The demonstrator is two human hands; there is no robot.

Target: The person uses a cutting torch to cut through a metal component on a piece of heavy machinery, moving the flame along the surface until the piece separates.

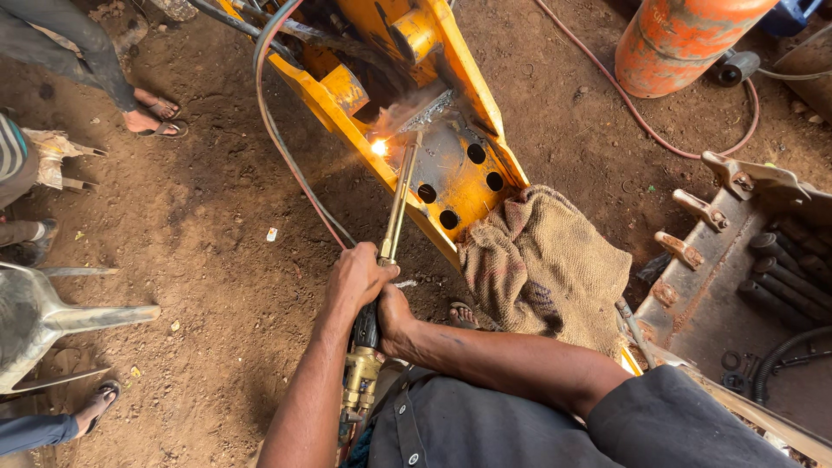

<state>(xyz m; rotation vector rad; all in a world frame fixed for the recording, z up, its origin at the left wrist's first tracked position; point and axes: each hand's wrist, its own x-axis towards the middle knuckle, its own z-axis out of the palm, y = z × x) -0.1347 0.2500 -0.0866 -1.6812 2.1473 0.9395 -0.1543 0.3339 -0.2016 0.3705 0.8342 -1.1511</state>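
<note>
The brass cutting torch (394,217) runs from both hands up to the yellow steel arm (451,165) lying on the dirt floor (208,260), tip right at the glowing spot, long tube keeping hands back from the heat. Left hand (357,282) is clenched around the torch body, right hand (394,322) grips just below it, probably to steady it. A burlap sack (546,264) drapes the arm's near end. The tip is lost in glare, and the hoses (286,147) run off the frame's top edge.

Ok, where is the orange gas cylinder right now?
In the head view, the orange gas cylinder lies at the top right on the dirt floor, right of the yellow steel part and beyond the excavator bucket.
</note>
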